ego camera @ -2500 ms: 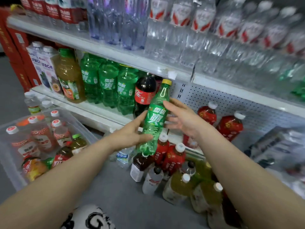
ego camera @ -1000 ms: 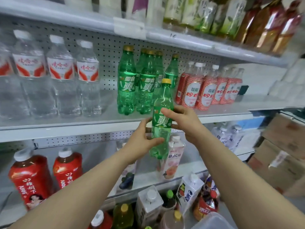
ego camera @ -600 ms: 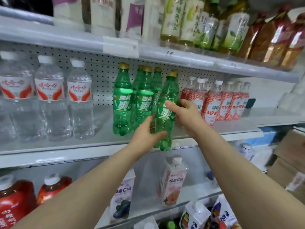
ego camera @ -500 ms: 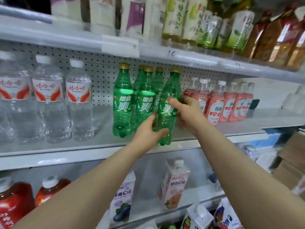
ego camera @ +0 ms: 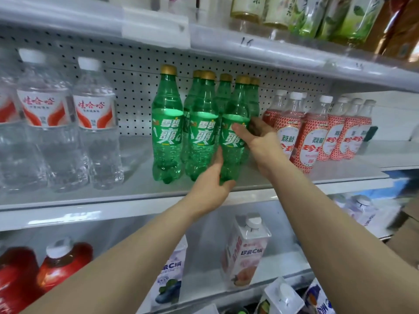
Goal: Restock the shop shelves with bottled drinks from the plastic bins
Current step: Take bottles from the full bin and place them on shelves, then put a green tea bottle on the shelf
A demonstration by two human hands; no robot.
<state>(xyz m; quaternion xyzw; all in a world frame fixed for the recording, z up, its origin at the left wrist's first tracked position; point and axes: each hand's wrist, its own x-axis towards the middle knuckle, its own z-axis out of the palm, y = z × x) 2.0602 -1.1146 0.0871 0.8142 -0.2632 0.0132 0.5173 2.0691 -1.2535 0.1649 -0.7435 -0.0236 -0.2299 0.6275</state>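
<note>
Nearest, on the lower shelf [ego camera: 283, 264]: upright drink cartons [ego camera: 244, 250] and, to the left, red bottles [ego camera: 61, 264] with white caps. Above these, grips the green bottle [ego camera: 234, 141] with both hands: curls the fingers of the left hand [ego camera: 209, 191] round its base, wraps those of the right hand [ego camera: 260, 146] round the label zone, thumb across the front. Holds it upright at the front of the middle shelf [ego camera: 113, 198]; cannot tell whether seated or just above. Just beside, to the left: matching green bottles [ego camera: 166, 132]. Further left: clear water bottles [ego camera: 94, 123]. To the right: red-and-white bottles [ego camera: 315, 137]. Behind all: perforated back panel [ego camera: 136, 87]. Topmost: upper shelf [ego camera: 272, 48] with tea bottles [ego camera: 340, 17].
</note>
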